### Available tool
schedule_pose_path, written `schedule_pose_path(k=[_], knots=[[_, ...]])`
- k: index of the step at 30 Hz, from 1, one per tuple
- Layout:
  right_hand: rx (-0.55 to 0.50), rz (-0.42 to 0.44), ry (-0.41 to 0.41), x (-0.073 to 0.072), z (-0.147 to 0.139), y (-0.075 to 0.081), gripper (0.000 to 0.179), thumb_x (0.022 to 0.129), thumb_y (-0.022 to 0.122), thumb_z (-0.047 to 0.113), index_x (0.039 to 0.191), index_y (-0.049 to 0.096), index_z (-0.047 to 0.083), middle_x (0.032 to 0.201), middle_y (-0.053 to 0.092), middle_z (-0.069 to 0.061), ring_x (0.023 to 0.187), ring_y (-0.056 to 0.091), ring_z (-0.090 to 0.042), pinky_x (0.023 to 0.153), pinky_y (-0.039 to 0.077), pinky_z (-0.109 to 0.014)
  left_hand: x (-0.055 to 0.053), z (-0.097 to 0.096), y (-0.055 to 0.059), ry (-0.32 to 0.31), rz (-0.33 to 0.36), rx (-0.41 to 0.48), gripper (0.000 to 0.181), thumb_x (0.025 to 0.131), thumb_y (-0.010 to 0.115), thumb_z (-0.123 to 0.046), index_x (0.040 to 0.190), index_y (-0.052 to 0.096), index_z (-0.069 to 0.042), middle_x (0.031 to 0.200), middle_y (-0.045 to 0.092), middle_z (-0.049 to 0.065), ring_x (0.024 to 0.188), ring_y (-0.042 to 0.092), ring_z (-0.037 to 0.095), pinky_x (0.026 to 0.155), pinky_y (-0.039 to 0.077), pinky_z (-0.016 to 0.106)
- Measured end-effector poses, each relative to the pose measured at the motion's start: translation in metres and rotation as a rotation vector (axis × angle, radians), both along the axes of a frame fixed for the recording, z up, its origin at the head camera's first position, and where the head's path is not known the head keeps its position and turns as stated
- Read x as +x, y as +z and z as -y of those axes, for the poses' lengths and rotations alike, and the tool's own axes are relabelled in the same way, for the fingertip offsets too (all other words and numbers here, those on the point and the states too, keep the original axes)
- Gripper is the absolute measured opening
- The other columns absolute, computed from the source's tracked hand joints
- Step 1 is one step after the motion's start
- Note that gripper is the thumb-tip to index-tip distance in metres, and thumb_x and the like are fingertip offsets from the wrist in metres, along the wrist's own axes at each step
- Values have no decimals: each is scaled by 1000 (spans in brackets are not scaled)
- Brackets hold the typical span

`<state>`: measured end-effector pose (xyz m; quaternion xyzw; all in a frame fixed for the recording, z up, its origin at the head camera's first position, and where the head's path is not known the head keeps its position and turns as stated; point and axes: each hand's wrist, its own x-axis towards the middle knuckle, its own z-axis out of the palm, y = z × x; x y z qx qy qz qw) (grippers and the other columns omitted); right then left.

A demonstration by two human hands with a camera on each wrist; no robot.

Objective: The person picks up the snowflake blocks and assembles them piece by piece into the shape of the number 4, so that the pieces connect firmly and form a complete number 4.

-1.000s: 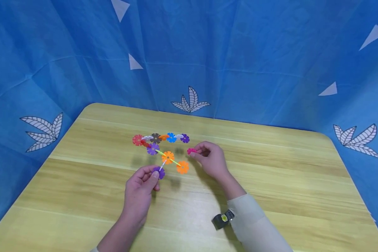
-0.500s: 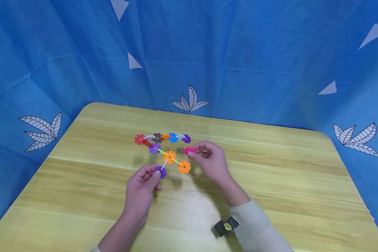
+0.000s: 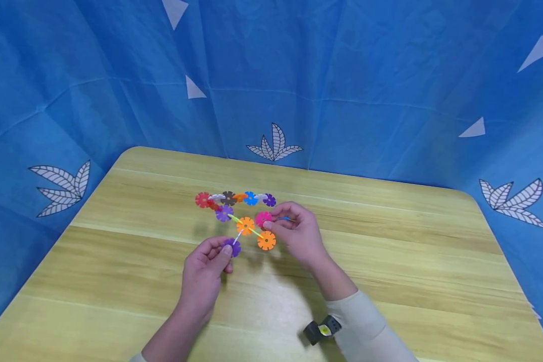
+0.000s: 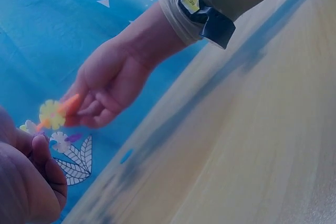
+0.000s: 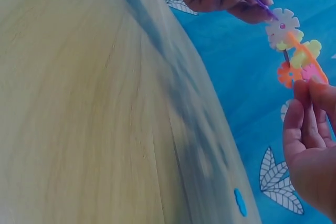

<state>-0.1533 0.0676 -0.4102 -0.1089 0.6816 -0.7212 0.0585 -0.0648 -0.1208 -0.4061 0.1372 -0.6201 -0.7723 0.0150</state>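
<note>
My left hand (image 3: pixel 202 269) pinches a dark purple notched snowflake disc (image 3: pixel 236 248) between thumb and fingers. A white disc, seen edge-on, links it to an orange disc (image 3: pixel 246 226). From there a zigzag chain of interlocked discs runs back past a lilac disc (image 3: pixel 224 213) to a red disc (image 3: pixel 203 199), then right to a purple disc (image 3: pixel 269 200). Another orange disc (image 3: pixel 266 241) ends the near branch. My right hand (image 3: pixel 302 232) pinches a pink disc (image 3: pixel 263 219) close beside the two orange discs. Whether it touches them I cannot tell.
The discs are held above a wooden table (image 3: pixel 412 251). A blue curtain (image 3: pixel 380 90) with leaf prints hangs behind its far edge. A black strap (image 3: pixel 319 330) hangs at the right sleeve. A small blue piece (image 5: pixel 240 202) shows near the table edge in the right wrist view.
The pink disc in my right hand has moved left, up to the orange discs, and turned more face-on. The chain in my left hand has shifted slightly right.
</note>
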Motion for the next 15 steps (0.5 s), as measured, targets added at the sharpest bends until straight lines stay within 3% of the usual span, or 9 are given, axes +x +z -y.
schedule_pose_path(k=[7, 15], knots=[[-36, 31, 14, 2, 4, 0, 19, 86, 70, -12, 102, 63, -3, 99, 66, -16, 90, 71, -28, 81, 58, -41, 1, 0, 1, -9, 2, -11, 18, 98, 57, 4, 115, 62, 3, 104, 66, 18, 79, 58, 24, 68, 53, 24], [-92, 41, 29, 3, 3, -1, 19, 85, 68, -17, 99, 62, -4, 95, 64, -15, 85, 71, -25, 83, 58, -42, 2, 0, -1, -77, -46, 11, 17, 98, 54, 6, 113, 61, 6, 102, 64, 21, 80, 64, 27, 77, 58, 35]])
